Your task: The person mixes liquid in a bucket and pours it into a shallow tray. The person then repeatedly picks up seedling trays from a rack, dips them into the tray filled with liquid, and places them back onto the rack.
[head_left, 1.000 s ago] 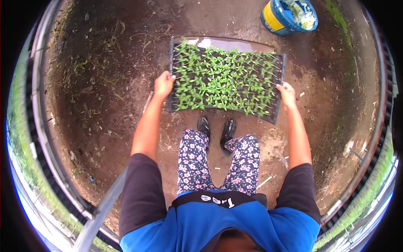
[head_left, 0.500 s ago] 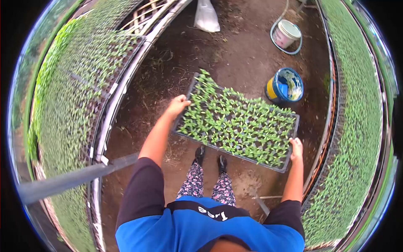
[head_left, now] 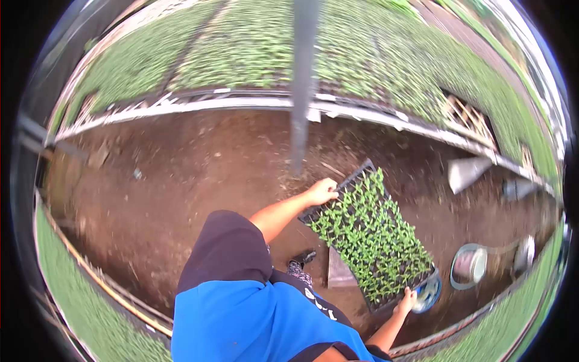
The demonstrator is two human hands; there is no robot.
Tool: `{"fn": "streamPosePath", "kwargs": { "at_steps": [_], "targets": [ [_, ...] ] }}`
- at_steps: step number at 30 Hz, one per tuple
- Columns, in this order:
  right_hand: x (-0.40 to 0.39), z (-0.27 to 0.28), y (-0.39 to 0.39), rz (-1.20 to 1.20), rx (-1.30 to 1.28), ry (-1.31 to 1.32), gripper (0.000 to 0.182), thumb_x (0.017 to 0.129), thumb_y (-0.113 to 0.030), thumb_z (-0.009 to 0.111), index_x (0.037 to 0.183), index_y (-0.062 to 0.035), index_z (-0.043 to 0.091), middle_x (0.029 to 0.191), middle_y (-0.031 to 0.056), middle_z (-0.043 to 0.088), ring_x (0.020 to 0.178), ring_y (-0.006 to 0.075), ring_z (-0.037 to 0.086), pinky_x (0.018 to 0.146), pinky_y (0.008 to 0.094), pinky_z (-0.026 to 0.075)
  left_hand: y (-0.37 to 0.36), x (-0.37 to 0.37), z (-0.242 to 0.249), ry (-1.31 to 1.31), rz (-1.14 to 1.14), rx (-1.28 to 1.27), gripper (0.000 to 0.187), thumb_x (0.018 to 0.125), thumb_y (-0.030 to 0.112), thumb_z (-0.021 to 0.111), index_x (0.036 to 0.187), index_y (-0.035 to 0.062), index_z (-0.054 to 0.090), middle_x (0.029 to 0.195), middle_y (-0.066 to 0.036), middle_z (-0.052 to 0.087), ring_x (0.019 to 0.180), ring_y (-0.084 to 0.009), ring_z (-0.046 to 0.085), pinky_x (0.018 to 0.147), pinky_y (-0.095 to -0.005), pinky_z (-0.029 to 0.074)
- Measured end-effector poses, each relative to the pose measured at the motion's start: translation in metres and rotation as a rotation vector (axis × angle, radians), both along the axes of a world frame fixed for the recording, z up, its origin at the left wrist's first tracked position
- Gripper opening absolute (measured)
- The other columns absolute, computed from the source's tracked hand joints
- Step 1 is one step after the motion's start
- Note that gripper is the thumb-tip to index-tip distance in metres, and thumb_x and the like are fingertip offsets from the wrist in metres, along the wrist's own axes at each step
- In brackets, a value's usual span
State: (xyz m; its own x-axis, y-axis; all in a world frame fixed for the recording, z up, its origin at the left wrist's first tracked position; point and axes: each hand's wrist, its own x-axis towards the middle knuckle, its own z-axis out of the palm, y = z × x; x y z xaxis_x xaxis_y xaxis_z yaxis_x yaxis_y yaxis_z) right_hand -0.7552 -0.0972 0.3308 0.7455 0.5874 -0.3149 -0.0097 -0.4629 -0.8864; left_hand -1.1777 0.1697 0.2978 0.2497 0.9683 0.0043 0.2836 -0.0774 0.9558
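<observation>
A dark tray full of small green seedlings (head_left: pixel 377 232) hangs in front of my body, tilted from upper left to lower right. My left hand (head_left: pixel 322 192) is closed on its upper left edge. At the lower right corner, my right hand (head_left: pixel 407 300) grips the tray's rim. The tray partly covers a blue bucket (head_left: pixel 427 297) standing on the ground behind that corner. A flat, pale brown block (head_left: pixel 341 269) shows beside the tray's left side, near my shoe.
A long bench of seedlings (head_left: pixel 253 51) crosses the top, with a grey post (head_left: pixel 300 90) before it. Another seedling bench (head_left: pixel 90 301) lies at lower left. A white bucket (head_left: pixel 470 265) and a pale bag (head_left: pixel 467 174) are on the right, over brown soil.
The view has swung left, so the long bench now runs across the top and the buckets sit at lower right. The tray, still in both hands, now slants more steeply.
</observation>
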Motion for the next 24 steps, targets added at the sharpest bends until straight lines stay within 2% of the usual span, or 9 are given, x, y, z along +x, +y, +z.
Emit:
{"fn": "streamPosePath", "kwargs": {
  "at_steps": [2, 4, 8, 12, 14, 15, 17, 22, 24],
  "targets": [
    [-0.062, 0.007, 0.035, 0.141, 0.049, 0.092, 0.027, 0.071, -0.006, 0.056, 0.060, -0.0132, 0.033, 0.058, -0.0067, 0.033, 0.050, 0.0050, 0.029, 0.044, 0.0206, 0.024, -0.044, -0.077, 0.016, 0.070, 0.090, 0.136, 0.027, 0.063, 0.015, 0.062, 0.059, 0.0037, 0.038, 0.065, -0.011, 0.044, 0.065, -0.0252, 0.045, 0.058, -0.0347, 0.038],
    [-0.100, -0.034, 0.092, 0.517, 0.122, -0.141, 0.027, 0.069, -0.003, 0.054, 0.059, -0.0126, 0.032, 0.057, -0.0069, 0.032, 0.050, 0.0048, 0.028, 0.045, 0.0214, 0.024, -0.075, -0.138, -0.003, 0.065, 0.294, 0.197, 0.027, 0.064, 0.013, 0.062, 0.060, 0.0043, 0.037, 0.069, -0.011, 0.044, 0.071, -0.0253, 0.045, 0.061, -0.0347, 0.038],
    [-0.255, -0.094, 0.177, 0.941, 0.257, -0.351, 0.027, 0.068, -0.001, 0.054, 0.059, -0.0115, 0.030, 0.058, -0.0051, 0.028, 0.054, 0.0061, 0.026, 0.049, 0.0238, 0.026, -0.190, -0.281, -0.001, 0.173, 0.716, -0.016, 0.026, 0.065, 0.014, 0.062, 0.062, 0.0044, 0.038, 0.084, -0.013, 0.047, 0.079, -0.0270, 0.047, 0.069, -0.0342, 0.040],
    [-0.503, -0.072, 0.206, 1.321, 0.349, -0.192, 0.019, 0.071, -0.002, 0.055, 0.062, -0.0088, 0.040, 0.059, -0.0049, 0.036, 0.055, 0.0057, 0.033, 0.052, 0.0208, 0.031, -0.326, -0.427, 0.013, 0.272, 1.154, -0.123, 0.023, 0.065, 0.013, 0.062, 0.065, 0.0032, 0.041, 0.094, -0.015, 0.047, 0.081, -0.0283, 0.048, 0.071, -0.0343, 0.041],
    [-0.623, -0.046, 0.195, 1.544, 0.413, -0.178, 0.008, 0.071, -0.002, 0.056, 0.073, -0.0045, 0.049, 0.062, -0.0066, 0.039, 0.057, 0.0049, 0.035, 0.054, 0.0203, 0.032, -0.394, -0.485, 0.028, 0.362, 1.346, -0.093, 0.023, 0.065, 0.011, 0.063, 0.064, 0.0028, 0.041, 0.099, -0.018, 0.047, 0.088, -0.0305, 0.049, 0.076, -0.0352, 0.041],
    [-0.682, -0.029, 0.184, 1.577, 0.283, -0.062, 0.024, 0.066, -0.009, 0.062, 0.060, -0.0015, 0.040, 0.089, 0.0173, 0.055, 0.098, 0.0269, 0.050, 0.080, 0.0325, 0.037, -0.428, -0.513, 0.035, 0.379, 1.430, -0.085, 0.023, 0.066, 0.010, 0.062, 0.064, 0.0024, 0.041, 0.103, -0.020, 0.047, 0.094, -0.0324, 0.048, 0.079, -0.0358, 0.040],
    [-0.784, 0.047, 0.137, 1.733, 0.335, -0.065, 0.024, 0.066, -0.012, 0.061, 0.058, -0.0015, 0.040, 0.089, 0.0177, 0.055, 0.099, 0.0264, 0.050, 0.078, 0.0323, 0.038, -0.486, -0.554, 0.052, 0.413, 1.577, -0.074, 0.025, 0.066, 0.009, 0.062, 0.063, 0.0017, 0.038, 0.102, -0.023, 0.047, 0.099, -0.0349, 0.045, 0.083, -0.0372, 0.037],
    [-0.983, 0.103, 0.062, 2.007, 0.583, -0.036, 0.026, 0.069, -0.013, 0.060, 0.060, -0.0006, 0.038, 0.092, 0.0188, 0.056, 0.093, 0.0279, 0.053, 0.075, 0.0327, 0.041, -0.590, -0.625, 0.090, 0.389, 2.000, -0.056, 0.027, 0.069, 0.009, 0.060, 0.062, 0.0015, 0.035, 0.102, -0.023, 0.048, 0.100, -0.0331, 0.045, 0.084, -0.0355, 0.035],
    [-1.047, 0.114, 0.033, 2.054, 0.667, 0.017, 0.027, 0.069, -0.013, 0.060, 0.061, -0.0005, 0.038, 0.095, 0.0188, 0.056, 0.088, 0.0288, 0.054, 0.073, 0.0330, 0.042, -0.620, -0.647, 0.090, 0.343, 2.111, -0.027, 0.022, 0.071, 0.006, 0.058, 0.064, 0.0014, 0.038, 0.106, -0.015, 0.046, 0.092, -0.0212, 0.047, 0.080, -0.0285, 0.034]
  ]
}}
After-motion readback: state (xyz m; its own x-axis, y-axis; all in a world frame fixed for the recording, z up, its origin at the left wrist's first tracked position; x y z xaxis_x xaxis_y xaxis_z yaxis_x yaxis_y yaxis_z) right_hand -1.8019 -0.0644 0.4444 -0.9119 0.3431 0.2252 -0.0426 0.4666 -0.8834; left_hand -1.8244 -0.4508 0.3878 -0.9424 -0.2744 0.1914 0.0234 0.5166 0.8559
